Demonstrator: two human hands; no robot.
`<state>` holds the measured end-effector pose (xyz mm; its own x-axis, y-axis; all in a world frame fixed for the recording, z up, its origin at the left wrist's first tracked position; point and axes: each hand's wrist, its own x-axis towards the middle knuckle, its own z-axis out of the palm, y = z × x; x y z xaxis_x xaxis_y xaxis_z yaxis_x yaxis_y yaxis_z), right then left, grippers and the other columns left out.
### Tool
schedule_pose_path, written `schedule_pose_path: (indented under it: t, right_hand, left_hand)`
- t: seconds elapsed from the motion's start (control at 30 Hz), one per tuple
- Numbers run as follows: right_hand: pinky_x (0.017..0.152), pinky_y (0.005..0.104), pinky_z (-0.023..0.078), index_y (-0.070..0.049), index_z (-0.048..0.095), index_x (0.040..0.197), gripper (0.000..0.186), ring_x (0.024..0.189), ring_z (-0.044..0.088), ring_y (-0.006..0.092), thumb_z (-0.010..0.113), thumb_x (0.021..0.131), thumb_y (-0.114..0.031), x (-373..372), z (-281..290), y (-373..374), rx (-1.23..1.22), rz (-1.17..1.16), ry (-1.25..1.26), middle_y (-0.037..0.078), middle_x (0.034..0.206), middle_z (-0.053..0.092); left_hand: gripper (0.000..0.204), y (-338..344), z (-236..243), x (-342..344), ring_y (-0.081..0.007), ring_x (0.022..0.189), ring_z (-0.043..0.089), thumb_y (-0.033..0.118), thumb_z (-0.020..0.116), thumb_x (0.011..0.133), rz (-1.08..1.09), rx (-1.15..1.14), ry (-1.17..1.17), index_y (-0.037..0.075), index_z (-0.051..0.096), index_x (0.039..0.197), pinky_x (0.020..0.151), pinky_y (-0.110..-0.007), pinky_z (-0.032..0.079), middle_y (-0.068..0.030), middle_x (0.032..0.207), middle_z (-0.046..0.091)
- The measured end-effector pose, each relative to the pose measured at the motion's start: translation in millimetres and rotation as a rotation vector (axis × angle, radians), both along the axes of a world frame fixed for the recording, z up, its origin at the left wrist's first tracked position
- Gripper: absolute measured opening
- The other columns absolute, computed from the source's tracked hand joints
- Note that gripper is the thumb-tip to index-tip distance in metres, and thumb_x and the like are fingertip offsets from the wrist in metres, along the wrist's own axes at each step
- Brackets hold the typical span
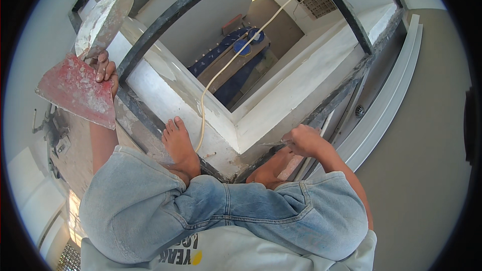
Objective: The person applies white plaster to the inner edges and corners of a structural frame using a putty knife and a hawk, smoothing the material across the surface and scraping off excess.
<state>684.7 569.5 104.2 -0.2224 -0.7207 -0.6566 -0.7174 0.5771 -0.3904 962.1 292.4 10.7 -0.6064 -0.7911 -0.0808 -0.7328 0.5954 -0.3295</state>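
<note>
My left hand (106, 69) is raised at the left, fingers closed around a red plaster-smeared spreader (75, 90). A pale, plaster-coated flat piece (104, 20) rises just above it; I cannot tell if the hand grips that too. My right hand (305, 140) is low over the right side of the ledge corner, fingers closed. A thin blade-like edge (272, 144) shows at its fingertips, pointing left over the white ledge (286, 120); the rest of this tool is hidden. My bare feet rest on either side of the corner.
Dark metal frame bars (165, 22) surround the opening. Below it stand a plank (228, 60) and blue round lids (242, 47). A cream cable (236, 55) crosses the opening. White metal rails (396, 95) curve along the right; dark gear (52, 125) lies at lower left.
</note>
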Motion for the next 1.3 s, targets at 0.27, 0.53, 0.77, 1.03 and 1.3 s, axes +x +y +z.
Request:
schedule_pose_path:
  t: [0.27,0.53,0.77,1.03,1.3]
  right_hand:
    - [0.084,0.0495,0.058,-0.011,0.079,0.104,0.041,0.095,0.071,0.0419,0.065,0.068,0.002,-104,15,-12,0.188,-0.013,0.400,0.023,0.093,0.073]
    - [0.083,0.0481,0.058,-0.014,0.080,0.103,0.040,0.092,0.071,0.0402,0.063,0.070,0.001,-52,1,-5,0.087,0.024,0.093,0.019,0.093,0.074]
    - [0.082,0.0463,0.059,-0.015,0.079,0.104,0.040,0.094,0.072,0.0377,0.067,0.069,0.001,-140,27,0,0.266,-0.014,0.455,0.018,0.092,0.074]
    - [0.078,0.0451,0.059,-0.014,0.076,0.107,0.038,0.096,0.071,0.0335,0.066,0.073,0.000,-69,19,6,-0.152,0.052,0.320,0.008,0.101,0.074]
    - [0.078,0.0409,0.059,-0.013,0.075,0.108,0.036,0.099,0.071,0.0276,0.068,0.075,-0.002,-94,28,11,-0.113,0.054,0.648,0.003,0.100,0.072]
  left_hand:
    - [0.032,-7,1,-1,-0.0284,0.120,0.061,0.014,0.056,0.098,-0.005,-0.010,0.013,0.013,0.054,0.131,0.099,-0.041,0.050,-0.0105,0.133,0.063]
    - [0.033,-10,0,0,-0.0286,0.121,0.061,0.014,0.055,0.098,0.001,-0.006,0.034,0.013,0.054,0.131,0.100,-0.042,0.049,-0.0109,0.134,0.063]
    - [0.033,-6,-4,0,-0.0287,0.121,0.061,0.014,0.055,0.098,-0.006,0.001,0.039,0.013,0.055,0.132,0.100,-0.042,0.049,-0.0112,0.134,0.063]
    - [0.034,-7,-2,1,-0.0289,0.122,0.060,0.014,0.054,0.098,-0.009,0.025,0.060,0.014,0.055,0.132,0.101,-0.042,0.048,-0.0115,0.134,0.063]
    - [0.034,-11,0,6,-0.0291,0.122,0.060,0.014,0.054,0.098,-0.013,0.023,0.054,0.014,0.055,0.132,0.102,-0.042,0.048,-0.0119,0.135,0.062]
